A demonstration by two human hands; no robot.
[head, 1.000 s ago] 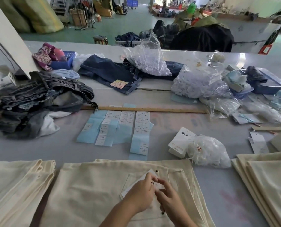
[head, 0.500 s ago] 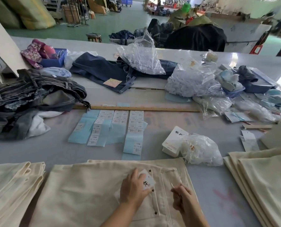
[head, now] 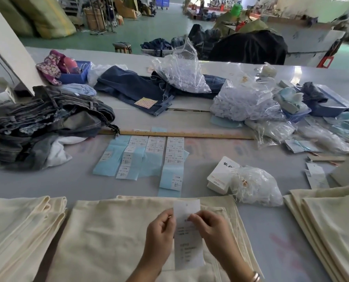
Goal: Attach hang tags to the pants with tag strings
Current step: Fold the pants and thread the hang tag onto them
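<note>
you hold a white hang tag [head: 187, 237] upright over the cream pants [head: 112, 237] in front of you, printed face toward you. your left hand [head: 160, 231] pinches its left edge with curled fingers, and your right hand [head: 210, 228] pinches the right edge near the top, thumb on the face. held this way, the small hole at the tag's top stays clear above your fingers, which is likely why you grip lower down: a string can go through it. no tag string shows in either hand, so threading looks not yet done.

the pants lie flat, waistband edge toward the far side, so the attachment point should be within easy reach. the clear bag of tag strings [head: 255, 186] sits just beside the stack of spare tags [head: 220, 176], both near your right hand, handy for the next pick. more folded cream pants lie in piles to your left [head: 21, 231] and right [head: 330, 220].
</note>
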